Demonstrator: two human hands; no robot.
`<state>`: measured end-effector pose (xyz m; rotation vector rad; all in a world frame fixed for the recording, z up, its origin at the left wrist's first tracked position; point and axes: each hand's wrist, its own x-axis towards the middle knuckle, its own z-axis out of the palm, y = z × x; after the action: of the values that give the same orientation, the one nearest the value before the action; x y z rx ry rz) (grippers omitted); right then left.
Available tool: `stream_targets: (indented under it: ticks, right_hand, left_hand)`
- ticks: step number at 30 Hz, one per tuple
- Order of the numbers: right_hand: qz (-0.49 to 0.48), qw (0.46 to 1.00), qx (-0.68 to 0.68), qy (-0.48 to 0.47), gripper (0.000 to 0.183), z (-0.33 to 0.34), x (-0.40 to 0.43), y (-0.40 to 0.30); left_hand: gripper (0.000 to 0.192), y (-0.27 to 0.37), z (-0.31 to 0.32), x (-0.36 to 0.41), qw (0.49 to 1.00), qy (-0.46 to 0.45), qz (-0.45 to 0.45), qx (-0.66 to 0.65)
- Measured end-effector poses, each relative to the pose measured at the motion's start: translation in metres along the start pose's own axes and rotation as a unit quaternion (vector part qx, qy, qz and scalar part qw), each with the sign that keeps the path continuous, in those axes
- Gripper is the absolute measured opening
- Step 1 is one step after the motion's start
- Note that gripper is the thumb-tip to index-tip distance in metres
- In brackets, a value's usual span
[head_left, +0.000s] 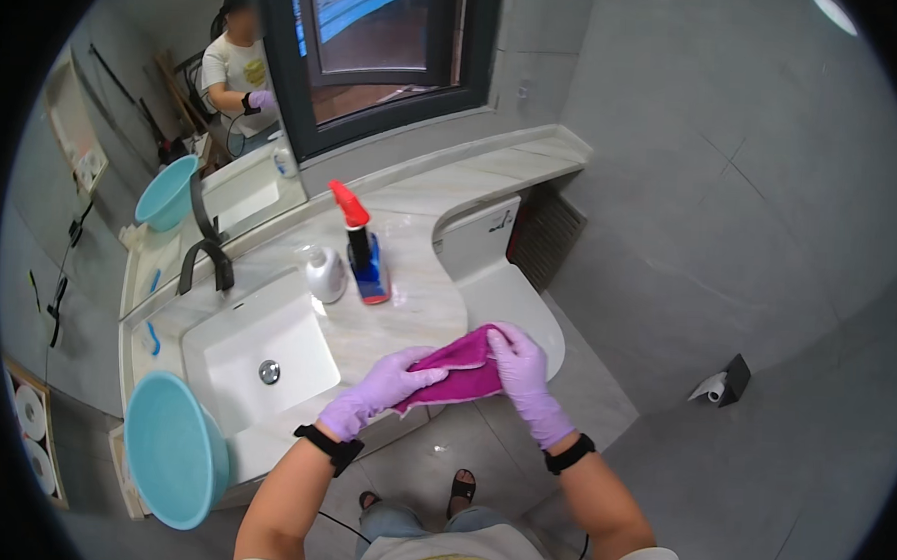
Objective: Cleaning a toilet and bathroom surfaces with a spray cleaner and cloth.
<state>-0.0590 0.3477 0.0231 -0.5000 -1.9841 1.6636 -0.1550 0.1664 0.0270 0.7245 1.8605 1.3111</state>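
Note:
Between my two hands, over the front edge of the marble-look countertop, a magenta cloth [463, 378] is stretched and partly folded. My left hand [384, 390], in a lilac glove, grips its left end, thumb on top. The right end is held by my right hand [521, 362], gloved the same way, with fingers bent over the fabric. Beyond the cloth, a blue spray bottle [370, 273] with a red trigger head stands on the countertop [411, 286] beside a white bottle [325, 274]. A white rectangular sink [265, 354] lies to the left of my left hand.
A black faucet [207, 266] rises behind the sink. At the counter's left end stands a light-blue basin [175, 448], near a small blue object [152, 338]. A white toilet [511, 305] is below the counter's right side. A mirror and an open window line the back wall.

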Motion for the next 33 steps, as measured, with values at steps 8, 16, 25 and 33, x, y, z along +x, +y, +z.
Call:
stream_targets:
  ticks: [8, 16, 25, 33]
  right_hand:
    - [-0.033, 0.973, -0.223, -0.037, 0.031, -0.110, 0.010, 0.029]
    - [0.246, 0.923, -0.030, 0.295, 0.038, -0.060, 0.018, 0.151]
    - [0.101, 0.900, 0.415, -0.090, 0.042, -0.018, 0.122, 0.177]
    - [0.148, 0.938, 0.312, -0.002, 0.041, 0.095, 0.271, 0.270]
  left_hand:
    - [0.040, 0.007, 0.056, 0.092, 0.988, -0.033, 0.152, 0.014]
    - [0.034, 0.046, 0.096, 0.145, 0.901, -0.014, 0.214, 0.377]
    - [0.046, 0.005, 0.062, 0.164, 0.903, 0.088, 0.223, 0.358]
    - [0.039, -0.044, -0.004, 0.186, 0.874, 0.256, 0.121, 0.394]
